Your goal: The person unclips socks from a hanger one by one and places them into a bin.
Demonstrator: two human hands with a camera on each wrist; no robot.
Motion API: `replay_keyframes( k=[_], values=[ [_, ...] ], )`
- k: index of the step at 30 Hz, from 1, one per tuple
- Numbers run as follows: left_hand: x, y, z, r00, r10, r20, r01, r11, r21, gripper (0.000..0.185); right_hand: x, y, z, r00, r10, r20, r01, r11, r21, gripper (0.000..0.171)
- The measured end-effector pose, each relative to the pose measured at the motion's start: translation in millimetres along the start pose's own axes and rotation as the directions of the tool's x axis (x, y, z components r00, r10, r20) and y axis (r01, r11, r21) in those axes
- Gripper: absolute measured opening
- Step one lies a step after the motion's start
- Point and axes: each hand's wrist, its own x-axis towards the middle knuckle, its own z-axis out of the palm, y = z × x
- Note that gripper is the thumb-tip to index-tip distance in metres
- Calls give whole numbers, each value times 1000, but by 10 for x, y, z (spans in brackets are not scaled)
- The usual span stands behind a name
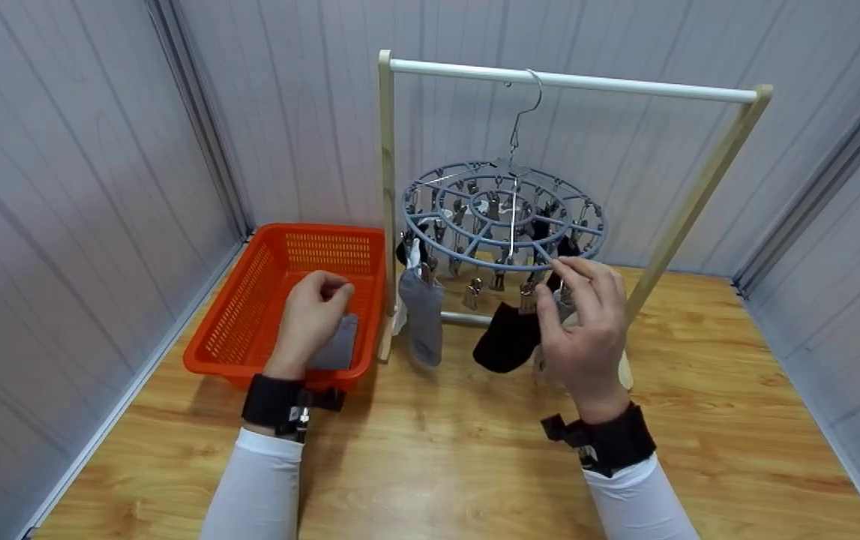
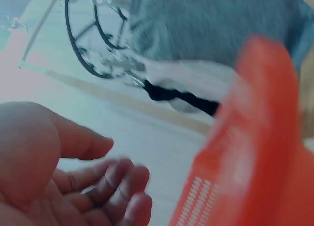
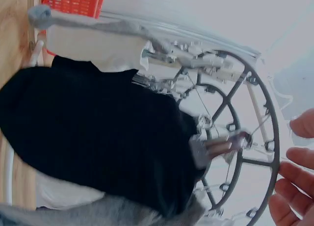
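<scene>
Grey sock (image 1: 340, 341) half-hidden behind the left hand (image 1: 311, 319), grip slack; right hand (image 1: 583, 322) open at black sock (image 1: 506, 341).

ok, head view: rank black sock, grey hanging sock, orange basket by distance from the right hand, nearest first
1. black sock, hanging just left of the right hand
2. grey hanging sock, further left, by the rack post
3. orange basket, far left

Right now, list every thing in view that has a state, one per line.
left hand: over the orange basket, fingers loosely curled, holding nothing.
right hand: raised at the hanger's clips.
orange basket: upright, a grey sock inside.
round clip hanger: hooked on the rail.
black sock: clipped, hanging.
hanging grey sock: clipped.
</scene>
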Motion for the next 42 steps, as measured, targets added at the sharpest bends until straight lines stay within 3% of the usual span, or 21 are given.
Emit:
replay_keyframes(
  k=[2, 4, 9, 12, 14, 24, 32, 42],
  values=[
    [-24, 79, 39, 998, 36, 54, -35, 999, -36, 18, 12, 26, -16, 1000, 4, -16, -5, 1000, -22, 32],
    [-59, 154, 86, 986, 83, 146, -72, 994, -76, 15, 14, 58, -26, 1000, 9, -26, -11, 999, -47, 32],
    [-187, 290, 263, 913, 196, 357, -164, 979, -119, 18, -14, 127, -30, 1000, 8, -7, -8, 994, -113, 35],
    [-252, 337, 419, 878, 251, 408, -220, 968, -123, 22, -35, 144, -22, 1000, 7, 10, -6, 992, -127, 37],
    [-289, 361, 527, 866, 277, 416, -247, 961, -126, 26, -47, 141, -15, 1000, 11, 17, -9, 993, -122, 38],
    [-421, 271, 930, 848, 323, 421, -297, 946, -128, 62, -123, 39, 2, 993, 35, 108, -23, 993, -114, 34],
    [-429, 157, 1103, 879, 281, 385, -235, 958, -162, 76, -133, -45, 36, 988, 42, 146, -29, 995, -90, 34],
    [-416, 161, 1222, 888, 239, 392, -178, 966, -187, 67, -138, -76, -5, 986, 32, 162, -20, 997, -73, 33]
  ],
)
